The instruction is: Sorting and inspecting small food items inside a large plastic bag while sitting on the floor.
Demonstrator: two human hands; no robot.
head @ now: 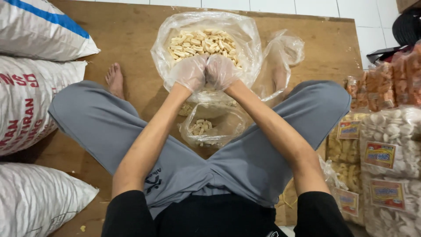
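The pale snack sticks [202,44] lie heaped in a big clear bag [250,44] on the wooden floor [127,35], straight ahead of the seated person's crossed legs. Both gloved hands are pressed side by side at the bag's near edge, the left hand [189,72] and the right hand [221,71] curled over as if cupping a scoop; whether each grip is actually clenched on sticks I cannot tell, since the knuckles hide the palms.

Just below them sits a small clear bag [210,127], mouth slumped, with a few sticks inside. That limp mouth is the weak spot: a handful carried over could miss it and scatter onto the boards or the grey trousers [109,127]. A few bits seem to lie loose between the two bags. Brittle sticks may also snap if squeezed.

An empty bag [285,48] lies to the right, woven sacks [30,101] on the left, and packed snack bags [390,153] stacked at the right edge.
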